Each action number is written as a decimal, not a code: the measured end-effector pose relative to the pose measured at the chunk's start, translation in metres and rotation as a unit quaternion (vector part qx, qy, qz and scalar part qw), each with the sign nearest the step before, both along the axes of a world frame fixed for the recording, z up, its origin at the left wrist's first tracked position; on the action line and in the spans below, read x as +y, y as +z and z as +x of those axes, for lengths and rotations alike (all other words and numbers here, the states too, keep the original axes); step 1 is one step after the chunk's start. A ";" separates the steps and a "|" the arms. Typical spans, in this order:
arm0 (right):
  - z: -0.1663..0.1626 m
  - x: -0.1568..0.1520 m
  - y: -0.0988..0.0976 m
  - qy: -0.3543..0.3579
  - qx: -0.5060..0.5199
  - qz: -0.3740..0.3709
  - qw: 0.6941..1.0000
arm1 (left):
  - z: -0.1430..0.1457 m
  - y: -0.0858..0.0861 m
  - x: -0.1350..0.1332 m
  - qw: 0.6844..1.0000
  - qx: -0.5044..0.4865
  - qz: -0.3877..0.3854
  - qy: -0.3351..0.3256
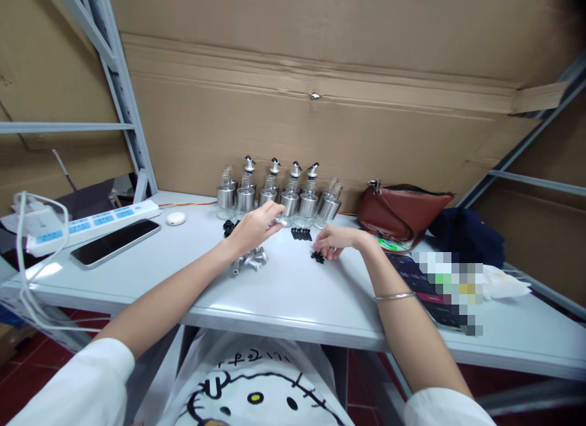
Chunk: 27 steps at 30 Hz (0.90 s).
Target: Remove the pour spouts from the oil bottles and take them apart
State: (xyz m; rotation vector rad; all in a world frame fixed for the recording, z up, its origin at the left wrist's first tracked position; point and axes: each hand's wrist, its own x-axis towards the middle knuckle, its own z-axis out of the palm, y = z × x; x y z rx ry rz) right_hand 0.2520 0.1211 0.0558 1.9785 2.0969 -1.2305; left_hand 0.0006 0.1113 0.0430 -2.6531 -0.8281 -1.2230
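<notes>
**Metal spout (280, 221) pinched in the left hand (254, 229), close to the bottle row**

Metal spout and fingers are hard to tell apart. The left hand's fingers close around the spout and cover most of it, so only a short shiny end shows and its shape stays unclear. It is held just above the tabletop (293, 292), right in front of the glass bottles (279, 197) lined up along the far edge.

The right hand (334, 240) rests a little to the right, fingers curled down onto a small cluster of black plugs (317, 256). The fingertips hide the contact, so I cannot tell whether they grip one. A second clump, the black caps (301, 234), lies between the two hands. Dark rings (229, 226) show only partly behind the left hand. Below that hand a pile of spouts (249, 259) blurs into one grey heap.

Between these small parts and the near edge, where both forearms cross, the tabletop is a broad bare stretch.

The left side is crowded by a phone (114, 243), a power strip (91, 221) and a white cable (27, 279) looping over the left edge. A white puck (176, 218) lies just right of the strip.

On the right, a brown bag (403, 209) and a dark blue cloth (467, 237) sit against the back. A flat item nearer is mostly masked by blur, with a crumpled tissue (503, 282) beside it. A cardboard wall (320, 60) stands directly behind the bottles.
</notes>
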 end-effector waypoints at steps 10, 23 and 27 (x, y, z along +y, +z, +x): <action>-0.007 -0.005 0.001 -0.003 0.042 -0.014 0.999 | 0.000 -0.001 0.002 1.000 -0.015 0.000 -0.009; -0.002 -0.007 0.004 0.004 0.069 -0.023 0.997 | 0.000 -0.002 -0.001 0.999 -0.002 -0.003 0.037; -0.004 -0.007 0.001 0.005 0.076 -0.025 0.997 | 0.000 -0.001 0.000 0.999 0.009 0.029 0.024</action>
